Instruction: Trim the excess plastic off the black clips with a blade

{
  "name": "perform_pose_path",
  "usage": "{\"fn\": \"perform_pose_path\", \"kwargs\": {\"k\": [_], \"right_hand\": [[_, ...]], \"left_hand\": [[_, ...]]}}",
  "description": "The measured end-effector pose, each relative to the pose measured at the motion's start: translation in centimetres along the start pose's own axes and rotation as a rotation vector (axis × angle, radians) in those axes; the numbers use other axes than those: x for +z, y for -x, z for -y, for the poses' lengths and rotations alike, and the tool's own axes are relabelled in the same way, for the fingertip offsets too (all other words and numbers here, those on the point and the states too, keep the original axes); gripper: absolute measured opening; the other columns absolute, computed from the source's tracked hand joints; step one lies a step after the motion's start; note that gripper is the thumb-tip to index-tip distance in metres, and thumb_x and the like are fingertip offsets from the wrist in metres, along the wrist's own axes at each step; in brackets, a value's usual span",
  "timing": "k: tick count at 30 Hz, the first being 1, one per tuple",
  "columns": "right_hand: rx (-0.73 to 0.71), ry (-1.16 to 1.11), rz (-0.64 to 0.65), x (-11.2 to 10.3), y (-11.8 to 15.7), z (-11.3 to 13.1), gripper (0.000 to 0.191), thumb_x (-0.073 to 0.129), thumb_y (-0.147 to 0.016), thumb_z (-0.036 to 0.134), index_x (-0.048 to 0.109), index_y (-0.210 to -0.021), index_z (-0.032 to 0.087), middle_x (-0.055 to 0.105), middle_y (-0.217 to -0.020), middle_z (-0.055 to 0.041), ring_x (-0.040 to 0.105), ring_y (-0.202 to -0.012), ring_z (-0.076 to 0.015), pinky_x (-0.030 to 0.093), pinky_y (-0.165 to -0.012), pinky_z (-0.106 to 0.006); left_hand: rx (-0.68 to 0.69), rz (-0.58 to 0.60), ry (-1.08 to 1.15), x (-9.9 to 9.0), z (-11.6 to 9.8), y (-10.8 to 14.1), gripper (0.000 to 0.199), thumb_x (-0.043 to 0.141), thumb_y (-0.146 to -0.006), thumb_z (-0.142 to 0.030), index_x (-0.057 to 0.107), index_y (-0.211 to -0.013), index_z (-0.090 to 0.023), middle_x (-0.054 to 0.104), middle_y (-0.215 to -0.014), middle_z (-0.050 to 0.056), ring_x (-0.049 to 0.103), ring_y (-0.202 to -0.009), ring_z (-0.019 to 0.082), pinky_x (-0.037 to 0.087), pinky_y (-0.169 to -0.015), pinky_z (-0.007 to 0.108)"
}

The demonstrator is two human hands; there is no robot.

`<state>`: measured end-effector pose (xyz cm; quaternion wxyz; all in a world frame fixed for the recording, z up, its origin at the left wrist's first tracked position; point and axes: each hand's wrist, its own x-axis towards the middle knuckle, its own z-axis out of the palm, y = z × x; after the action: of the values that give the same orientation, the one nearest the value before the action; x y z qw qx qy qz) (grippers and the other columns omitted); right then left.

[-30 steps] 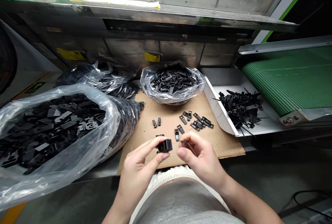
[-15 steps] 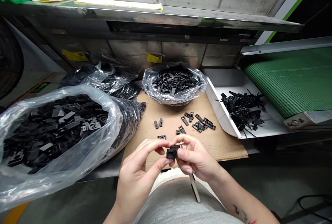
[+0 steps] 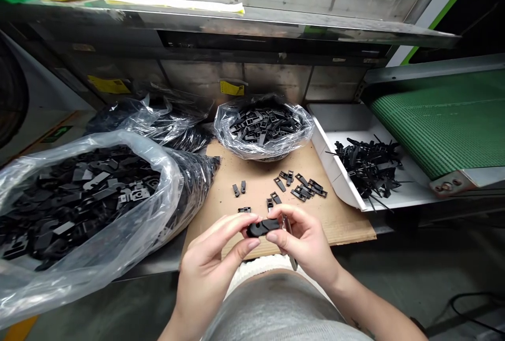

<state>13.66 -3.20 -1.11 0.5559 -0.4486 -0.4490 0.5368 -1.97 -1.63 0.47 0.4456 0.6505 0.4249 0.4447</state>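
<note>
A black plastic piece (image 3: 261, 228) is pinched between both hands above the front edge of the cardboard (image 3: 347, 225). My left hand (image 3: 221, 249) grips its left end with thumb and index finger. The right end is in the fingertips of my right hand (image 3: 305, 238), which also has a thin metal tool (image 3: 292, 259) tucked in its palm, partly hidden. Just beyond the hands lie small black parts: two short ones (image 3: 239, 188), one (image 3: 244, 209) near my left fingers, and a loose group of flat slotted ones (image 3: 310, 188).
A large plastic bag (image 3: 165, 172) of black parts stands at left. An open bag (image 3: 264, 149) of slotted parts sits at the cardboard's back. On the right are a white tray (image 3: 335, 172) with spiky black pieces and a green conveyor belt (image 3: 445, 125). A metal shelf (image 3: 276, 20) crosses above.
The black piece has turned and now lies lengthwise between my hands, showing more of its length. The metal tool in my right hand has swung more upright.
</note>
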Motion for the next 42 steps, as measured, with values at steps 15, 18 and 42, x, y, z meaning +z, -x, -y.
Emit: {"fn": "perform_pose_path", "kwargs": {"k": [15,18,42], "right_hand": [[-0.318,0.554,0.185,0.5,1.8,1.2,0.028,0.048,-0.087,0.027,0.049,-0.114,0.019,0.062,-0.097,-0.0067,0.060,-0.081,-0.0155,0.050,-0.073,-0.027],[-0.214,0.522,0.231,-0.6,2.1,2.4,0.026,0.036,-0.092,0.019,0.054,-0.110,0.021,0.056,-0.078,-0.0019,0.055,-0.062,-0.0102,0.047,-0.059,-0.022],[-0.647,0.691,-0.007,0.3,0.8,1.4,0.020,0.043,-0.086,0.007,0.058,-0.094,0.017,0.058,-0.074,-0.0049,0.054,-0.066,-0.0140,0.048,-0.061,-0.026]], "left_hand": [[-0.486,-0.099,0.724,1.6,-0.7,-0.5,0.029,0.061,-0.077,-0.032,0.060,-0.103,-0.020,0.062,-0.073,0.001,0.056,-0.063,0.011,0.046,-0.063,0.021],[-0.432,-0.128,0.708,1.5,-1.5,-0.3,0.023,0.055,-0.081,-0.033,0.056,-0.102,-0.022,0.054,-0.063,-0.002,0.045,-0.049,0.006,0.038,-0.049,0.017],[-0.577,0.085,0.835,1.8,-2.3,0.3,0.034,0.069,-0.070,-0.031,0.062,-0.103,-0.024,0.052,-0.061,-0.002,0.044,-0.047,0.005,0.034,-0.040,0.014]]}}
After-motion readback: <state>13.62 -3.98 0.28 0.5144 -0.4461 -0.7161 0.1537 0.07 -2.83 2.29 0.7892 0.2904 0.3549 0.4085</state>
